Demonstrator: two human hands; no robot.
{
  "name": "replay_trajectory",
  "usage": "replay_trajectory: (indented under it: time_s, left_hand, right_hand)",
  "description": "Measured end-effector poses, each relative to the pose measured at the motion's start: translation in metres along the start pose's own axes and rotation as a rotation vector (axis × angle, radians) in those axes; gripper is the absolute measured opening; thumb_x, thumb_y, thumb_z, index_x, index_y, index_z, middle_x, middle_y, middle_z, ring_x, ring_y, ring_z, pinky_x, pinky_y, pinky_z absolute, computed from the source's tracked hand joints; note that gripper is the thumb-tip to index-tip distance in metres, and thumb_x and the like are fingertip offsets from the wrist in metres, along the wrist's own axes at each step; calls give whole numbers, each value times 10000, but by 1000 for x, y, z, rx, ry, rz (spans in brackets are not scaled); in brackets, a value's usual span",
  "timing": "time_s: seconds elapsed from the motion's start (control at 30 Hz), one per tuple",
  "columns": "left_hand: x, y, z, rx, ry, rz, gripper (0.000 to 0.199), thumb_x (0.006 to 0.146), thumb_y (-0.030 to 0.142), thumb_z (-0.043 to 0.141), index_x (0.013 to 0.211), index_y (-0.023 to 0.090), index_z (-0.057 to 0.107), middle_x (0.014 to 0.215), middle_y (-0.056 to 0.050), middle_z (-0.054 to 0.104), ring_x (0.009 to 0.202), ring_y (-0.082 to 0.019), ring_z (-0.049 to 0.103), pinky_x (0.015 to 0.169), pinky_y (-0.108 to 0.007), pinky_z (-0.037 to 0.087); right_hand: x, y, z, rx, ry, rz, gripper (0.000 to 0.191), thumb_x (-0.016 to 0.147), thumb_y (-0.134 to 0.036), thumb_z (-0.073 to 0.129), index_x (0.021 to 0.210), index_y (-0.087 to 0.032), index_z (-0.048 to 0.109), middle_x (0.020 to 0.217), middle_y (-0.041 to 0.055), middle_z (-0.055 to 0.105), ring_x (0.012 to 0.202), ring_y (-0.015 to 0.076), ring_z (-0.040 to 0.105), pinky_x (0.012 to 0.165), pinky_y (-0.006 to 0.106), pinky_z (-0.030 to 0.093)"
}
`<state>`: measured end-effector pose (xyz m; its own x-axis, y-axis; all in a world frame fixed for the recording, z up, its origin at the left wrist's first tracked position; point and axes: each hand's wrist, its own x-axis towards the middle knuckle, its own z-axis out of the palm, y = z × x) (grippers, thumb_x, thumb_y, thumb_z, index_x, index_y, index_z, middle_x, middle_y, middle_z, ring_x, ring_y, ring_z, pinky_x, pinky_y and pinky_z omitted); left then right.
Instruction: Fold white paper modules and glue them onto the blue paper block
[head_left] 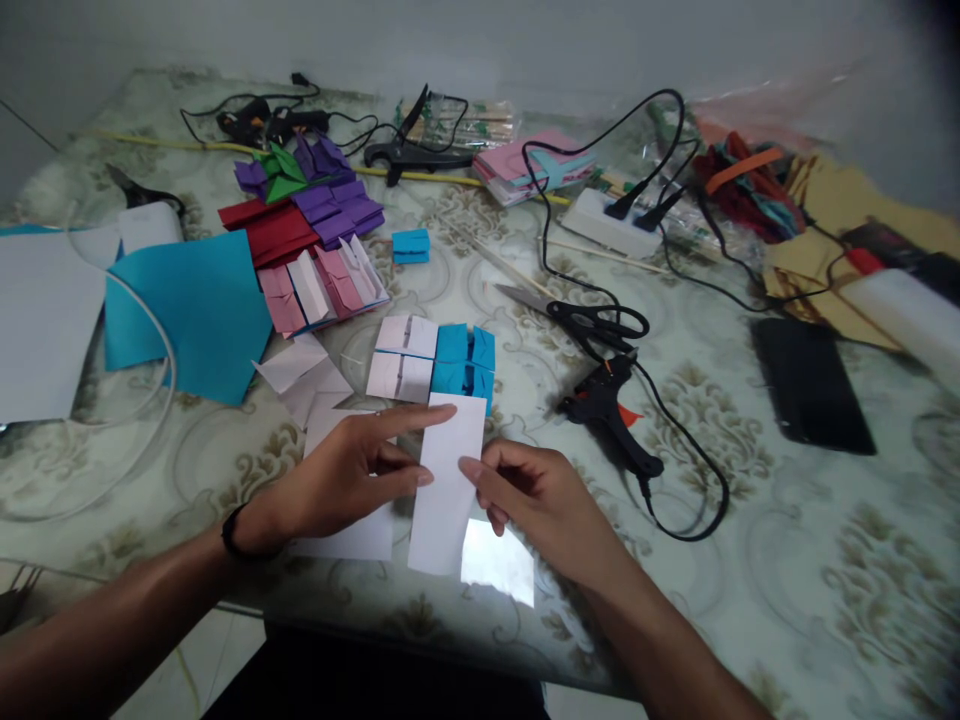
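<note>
Between my two hands is a narrow white paper strip (448, 490), upright in view at the near side of the table. My left hand (367, 465) lies against its left side, index finger stretched across the upper part and thumb on the edge. My right hand (529, 490) pinches the right edge between thumb and fingers. Just beyond the strip's top sit folded blue paper pieces (451, 345) beside folded white ones (401, 375). Another white sheet (345, 530) lies partly under my left hand and forearm.
Right of my hands are a black glue gun (615, 420), black-handled scissors (592, 318) and a phone (811, 385). Blue paper (191, 315) and folded pink-and-white papers (326, 285) lie left. Cords run from a white power strip (611, 225) at the back right.
</note>
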<state>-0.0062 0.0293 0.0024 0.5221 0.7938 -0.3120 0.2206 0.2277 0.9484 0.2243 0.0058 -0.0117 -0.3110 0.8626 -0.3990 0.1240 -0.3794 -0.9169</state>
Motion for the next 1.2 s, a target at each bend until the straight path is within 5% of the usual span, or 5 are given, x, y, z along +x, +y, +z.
replay_trajectory:
  time_s: [0.47,0.87,0.97,1.07,1.2]
  left_hand:
    - [-1,3,-2,-25,-47,-21,734,923,183,685,1611,233,433,579,87,583,469,-85,441,442,-197,276]
    - [-2,-4,-3,2,-83,10,875,956,171,692,1688,275,223,796,14,786,680,-152,704,621,-218,541]
    - [-1,-7,-2,-80,-71,56,968,944,142,708,1691,378,139,1096,-60,799,755,-151,737,685,-231,589]
    - [-1,-11,0,-172,-16,97,1106,912,129,746,1666,496,25,1590,-159,515,788,-124,744,697,-236,608]
    - [-2,-13,6,-196,-32,35,1117,933,169,733,1665,477,-53,1566,-156,535,828,-128,749,735,-244,608]
  right_hand:
    - [-1,-4,-1,-63,-33,-24,500,935,-592,684,639,-211,556,544,-42,531,508,112,468,514,252,378]
    - [0,-2,-1,-82,-55,-24,471,959,-551,665,652,-211,555,563,-45,523,524,110,461,520,249,379]
    - [0,-1,-1,-90,-33,-13,466,964,-550,658,663,-208,562,581,-43,532,525,108,474,524,251,379]
    - [0,1,-1,-82,2,-12,458,963,-557,660,682,-205,574,606,-37,547,535,111,496,533,253,397]
    - [1,3,-1,-79,40,-17,448,964,-564,661,710,-201,598,623,-33,563,531,111,515,533,252,413]
